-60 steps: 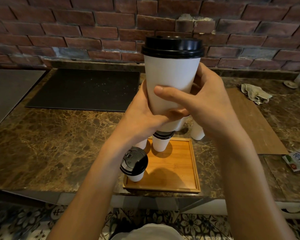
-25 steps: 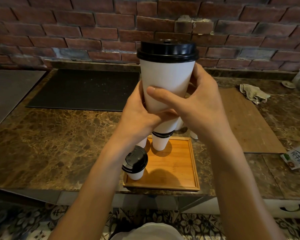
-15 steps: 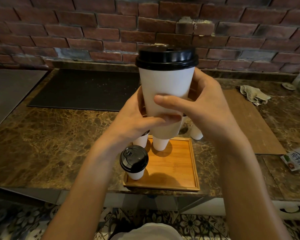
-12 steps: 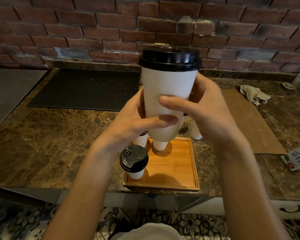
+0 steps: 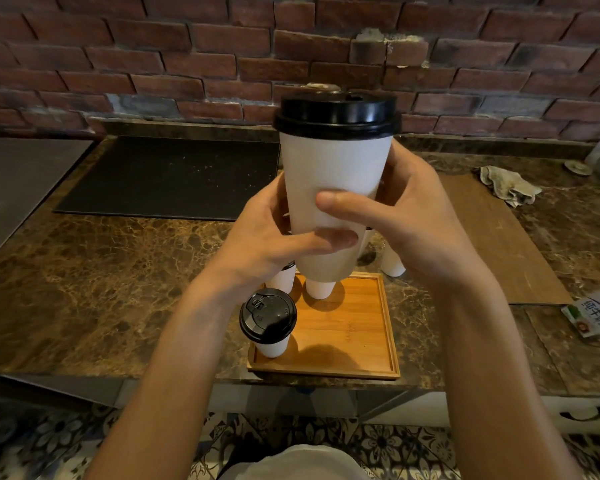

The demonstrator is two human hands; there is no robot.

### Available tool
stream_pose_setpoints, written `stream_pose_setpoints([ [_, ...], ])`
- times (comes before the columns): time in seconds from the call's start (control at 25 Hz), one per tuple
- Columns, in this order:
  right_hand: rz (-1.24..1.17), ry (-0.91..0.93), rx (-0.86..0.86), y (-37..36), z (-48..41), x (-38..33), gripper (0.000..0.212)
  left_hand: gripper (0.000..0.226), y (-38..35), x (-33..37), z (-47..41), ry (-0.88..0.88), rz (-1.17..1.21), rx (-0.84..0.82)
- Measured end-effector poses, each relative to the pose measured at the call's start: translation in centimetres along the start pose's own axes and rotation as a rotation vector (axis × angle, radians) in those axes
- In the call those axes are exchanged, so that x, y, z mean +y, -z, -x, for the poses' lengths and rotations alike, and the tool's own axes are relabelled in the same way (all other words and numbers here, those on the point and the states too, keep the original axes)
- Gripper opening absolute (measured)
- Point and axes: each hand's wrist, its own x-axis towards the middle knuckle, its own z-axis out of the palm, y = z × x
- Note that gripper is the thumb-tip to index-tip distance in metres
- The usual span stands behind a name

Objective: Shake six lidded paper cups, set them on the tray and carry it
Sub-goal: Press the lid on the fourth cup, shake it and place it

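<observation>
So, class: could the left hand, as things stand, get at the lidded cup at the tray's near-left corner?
Probably not yet: the left hand and right hand both clasp the raised cup. The corner cup itself stands unobstructed below the left wrist.

Cups visible: 5 — held cup (image 5: 333, 174), front tray cup (image 5: 269, 323), 3 behind partly hidden; tray (image 5: 354, 337) x1.

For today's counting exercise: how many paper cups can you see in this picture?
6. One cup is held by the left hand and right hand; three stand on the tray: front-left, back-left, back-middle; two on the counter beyond: one, one sliver. Hands may hide more.
</observation>
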Motion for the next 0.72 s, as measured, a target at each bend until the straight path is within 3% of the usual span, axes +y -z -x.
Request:
stream_pose_setpoints([
  [0.2,0.078,-0.032,0.113,-0.6,-0.3,-0.3,0.067,0.082,-0.9,0.1,-0.4,-0.037,-0.068,0.141],
  [0.4,0.185,-0.052,0.252,-1.9,-0.1,-0.2,0.084,0.072,-1.7,0.1,-0.5,-0.073,-0.079,0.228],
  [0.72,0.208,-0.036,0.269,-1.8,-0.3,-0.5,0.082,0.072,-1.5,0.3,-0.6,-0.067,-0.085,0.194],
])
